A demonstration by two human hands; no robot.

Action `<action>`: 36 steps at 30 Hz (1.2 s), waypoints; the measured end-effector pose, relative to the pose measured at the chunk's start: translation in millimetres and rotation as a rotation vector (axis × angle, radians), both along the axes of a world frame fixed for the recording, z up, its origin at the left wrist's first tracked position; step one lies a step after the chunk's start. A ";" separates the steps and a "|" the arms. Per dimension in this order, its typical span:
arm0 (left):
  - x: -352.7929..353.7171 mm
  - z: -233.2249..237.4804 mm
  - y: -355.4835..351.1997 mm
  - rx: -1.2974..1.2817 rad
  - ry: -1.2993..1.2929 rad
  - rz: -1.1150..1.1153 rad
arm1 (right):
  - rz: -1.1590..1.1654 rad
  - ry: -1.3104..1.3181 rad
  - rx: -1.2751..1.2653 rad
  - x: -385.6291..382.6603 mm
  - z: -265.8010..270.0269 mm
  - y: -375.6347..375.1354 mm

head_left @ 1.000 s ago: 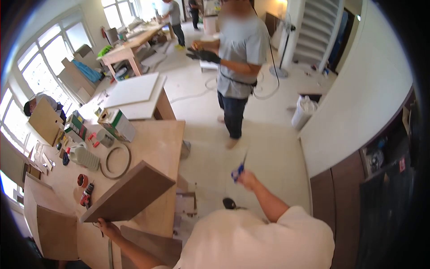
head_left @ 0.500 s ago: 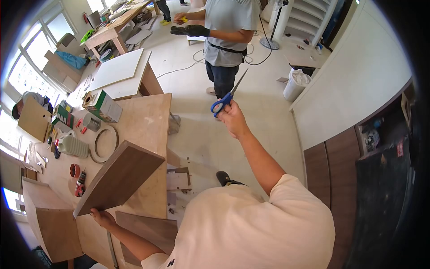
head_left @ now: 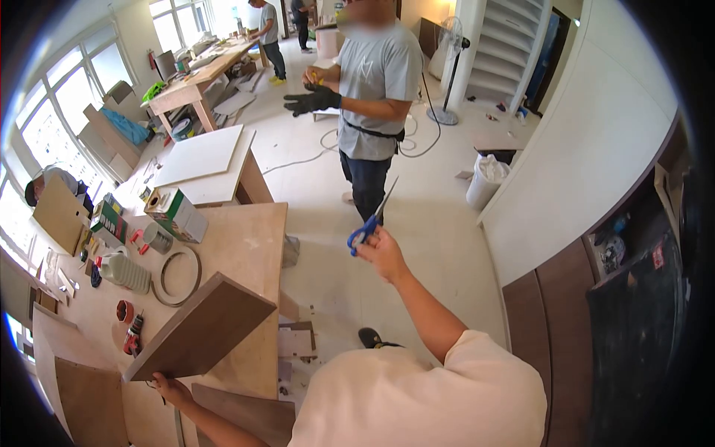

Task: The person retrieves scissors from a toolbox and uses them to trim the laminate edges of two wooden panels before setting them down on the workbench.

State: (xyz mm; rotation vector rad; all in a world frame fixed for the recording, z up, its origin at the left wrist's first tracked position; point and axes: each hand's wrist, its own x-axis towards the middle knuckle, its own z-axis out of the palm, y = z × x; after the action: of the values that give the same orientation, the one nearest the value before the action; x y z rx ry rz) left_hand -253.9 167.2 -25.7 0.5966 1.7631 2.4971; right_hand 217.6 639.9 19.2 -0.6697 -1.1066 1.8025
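My right hand [head_left: 386, 257] is stretched out in front of me, its fingers closed round the blue handles of a pair of scissors [head_left: 363, 232]. The grey blades point up and away from me. At the lower left, my left hand [head_left: 173, 389] grips the near corner of a brown wood-grain panel [head_left: 201, 331], which is tilted over the workbench [head_left: 246, 231]. Part of the fingers is hidden by the panel. A small dark thing shows by these fingertips, too small to name. Beneath the left forearm lies another brown panel [head_left: 246, 417].
On the bench are a cordless drill [head_left: 134, 335], a roll of edge banding [head_left: 176, 276], a plastic jug [head_left: 125, 272] and a box [head_left: 176, 214]. A co-worker wearing a dark glove [head_left: 313, 100] stands ahead. Cabinets [head_left: 547, 313] line the right side.
The view has tilted up, so the bench and co-worker sit lower in it. Both hands keep hold of the scissors and panel. The co-worker's hands have shifted closer together.
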 end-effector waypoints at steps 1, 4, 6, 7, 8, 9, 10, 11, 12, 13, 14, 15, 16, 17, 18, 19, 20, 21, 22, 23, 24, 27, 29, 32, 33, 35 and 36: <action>6.7 6.7 4.9 0.023 -0.020 -0.004 | 0.010 -0.005 -0.017 -0.8 -2.2 -1.6; 7.8 6.5 4.7 0.015 -0.002 0.018 | 0.032 -0.021 -0.065 -0.8 -8.1 -11.9; 7.8 4.3 4.6 0.040 -0.012 0.016 | 0.039 -0.022 -0.068 -0.4 -7.6 -18.5; 7.5 3.9 4.8 0.051 -0.016 0.014 | 0.045 -0.032 -0.071 -0.3 -7.2 -21.2; 7.6 3.4 4.9 0.051 -0.008 0.015 | 0.051 -0.042 -0.075 0.1 -7.0 -23.7; 7.9 3.6 5.1 0.049 -0.001 0.015 | 0.056 -0.052 -0.080 0.2 -7.2 -25.6; 7.7 3.8 4.9 0.047 0.007 0.016 | 0.065 -0.047 -0.084 -0.2 -7.3 -26.6; 6.4 2.3 3.6 0.045 0.004 0.021 | 0.074 -0.043 -0.089 -0.2 -7.5 -27.5; 5.7 1.6 3.0 0.042 0.001 0.026 | 0.082 -0.039 -0.093 -0.1 -7.8 -28.3; 4.8 0.6 2.6 0.040 -0.003 0.030 | 0.087 -0.029 -0.093 -0.3 -7.6 -29.4; 4.0 -0.4 2.2 0.039 -0.010 0.026 | 0.092 -0.018 -0.093 -0.6 -7.2 -30.6; 6.1 2.5 3.6 0.038 -0.017 0.021 | 0.097 -0.008 -0.093 -1.0 -6.9 -31.6; 7.2 4.2 4.5 0.038 -0.024 0.017 | 0.108 -0.024 -0.083 -1.4 -6.9 -32.2; 6.8 4.1 4.3 0.039 -0.029 0.016 | 0.120 -0.040 -0.073 -1.9 -7.0 -32.7; 6.8 4.3 4.3 0.040 -0.035 0.015 | 0.131 -0.056 -0.062 -2.3 -7.1 -33.4; 7.0 4.4 4.2 0.042 -0.040 0.014 | 0.141 -0.051 -0.063 -3.4 -7.5 -34.8; 7.1 4.4 4.2 0.043 -0.033 0.010 | 0.150 -0.045 -0.064 -4.8 -7.9 -36.6; 8.7 5.9 5.3 0.045 -0.027 0.007 | 0.160 -0.040 -0.065 -5.7 -6.8 -37.8; 9.9 6.9 6.0 0.047 -0.021 0.004 | 0.181 -0.056 -0.054 -5.7 -5.0 -38.5; 10.4 7.1 6.1 0.049 -0.025 0.010 | 0.202 -0.071 -0.044 -5.5 -2.6 -39.7; 10.8 7.4 6.1 0.052 -0.028 0.015 | 0.223 -0.086 -0.034 -5.5 -1.0 -40.5; 8.4 5.6 2.1 0.025 -0.017 0.031 | 0.253 -0.046 -0.030 -11.3 2.7 -43.1; 9.9 7.4 2.3 -0.054 0.093 0.114 | 0.301 -0.010 0.017 -18.6 14.7 -43.6; 41.4 49.3 15.6 -0.334 0.398 0.615 | 0.344 0.025 0.077 -31.7 38.7 -45.2; 40.5 53.8 11.1 -0.484 0.493 0.962 | 0.353 0.036 0.097 -37.0 42.5 -45.4; 95.9 165.5 47.6 -0.697 1.209 0.990 | 0.380 0.063 0.119 -46.8 42.8 -44.7; 109.5 202.6 65.6 -0.836 1.256 0.741 | 0.401 0.070 0.128 -49.8 42.1 -45.2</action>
State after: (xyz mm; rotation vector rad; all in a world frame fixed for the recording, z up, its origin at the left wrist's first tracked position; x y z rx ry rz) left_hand -144.5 232.8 176.9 1.8490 3.5962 1.0767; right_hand 167.8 594.7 61.3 -0.3203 -1.3671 2.0486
